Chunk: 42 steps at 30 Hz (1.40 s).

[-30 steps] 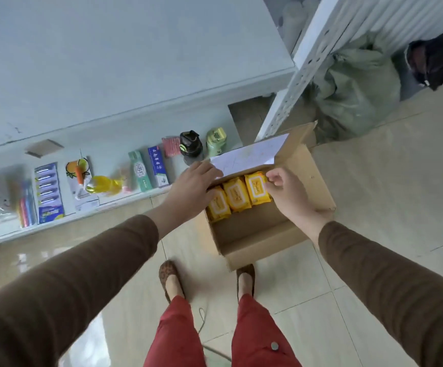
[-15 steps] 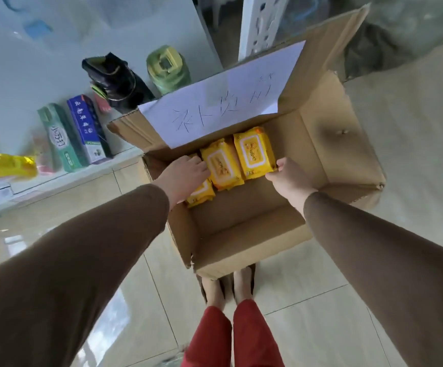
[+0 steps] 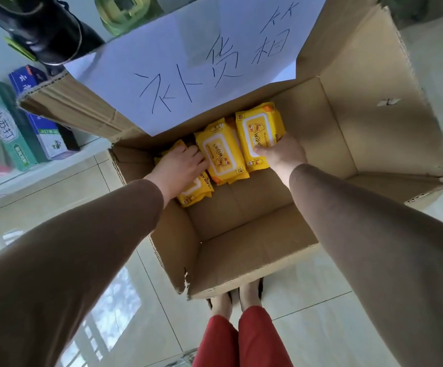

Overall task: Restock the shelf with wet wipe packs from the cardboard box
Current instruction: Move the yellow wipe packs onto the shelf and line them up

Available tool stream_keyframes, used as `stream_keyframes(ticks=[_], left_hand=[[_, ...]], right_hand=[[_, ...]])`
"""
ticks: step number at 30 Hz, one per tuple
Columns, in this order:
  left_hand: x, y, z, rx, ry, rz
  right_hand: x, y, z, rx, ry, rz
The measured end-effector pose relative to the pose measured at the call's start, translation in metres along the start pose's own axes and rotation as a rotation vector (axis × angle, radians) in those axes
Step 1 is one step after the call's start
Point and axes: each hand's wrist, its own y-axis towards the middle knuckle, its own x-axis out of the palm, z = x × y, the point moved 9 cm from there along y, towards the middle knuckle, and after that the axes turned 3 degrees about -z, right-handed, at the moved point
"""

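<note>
Open brown cardboard box [image 3: 265, 229] on the tiled floor, three yellow plastic wet wipe packs inside, in a row along the far wall. Each has a white label panel with "wipes" print and a cartoon face (orange trim at the ends). Right hand [image 3: 281, 152] grips the right pack [image 3: 258, 133], thumb on the label, pack tilted up. Left hand [image 3: 182, 165] lies over the left pack [image 3: 193, 193], fingers curled round its far end. Middle pack [image 3: 220, 154] lies untouched between them. White shelf edge [image 3: 43, 170] just left of the box.
</note>
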Motion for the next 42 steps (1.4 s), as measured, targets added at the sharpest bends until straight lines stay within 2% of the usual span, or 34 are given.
stream_keyframes(ticks=[4,8,12,17,21,26,30,34,42], left_hand=[[-0.007,-0.005,0.007,0.018,0.13,-0.082],[-0.028,-0.034,0.006,-0.003,0.085,-0.07],[-0.081,-0.083,-0.009,-0.176,-0.207,-0.086],[-0.172,-0.189,-0.037,-0.358,-0.565,-0.056],[-0.235,-0.306,-0.075,-0.436,-0.956,0.034],[-0.298,-0.45,-0.141,-0.466,-1.208,0.205],[-0.318,-0.542,-0.211,-0.467,-1.28,0.365],[-0.323,-0.604,-0.28,-0.477,-1.227,0.491],[-0.306,-0.636,-0.402,-0.558,-1.203,0.609]], right_hand=[[0.001,-0.006,-0.006,0.014,0.015,-0.041],[-0.018,-0.04,-0.009,-0.042,0.028,-0.031],[-0.061,-0.116,-0.01,-0.129,0.096,-0.064],[-0.139,-0.243,-0.056,-0.328,0.072,-0.107],[-0.2,-0.355,-0.124,-0.499,0.017,-0.121],[-0.248,-0.483,-0.221,-0.669,0.082,-0.163],[-0.254,-0.546,-0.305,-0.747,0.253,-0.238],[-0.245,-0.58,-0.39,-0.791,0.37,-0.271],[-0.223,-0.581,-0.53,-0.84,0.452,-0.325]])
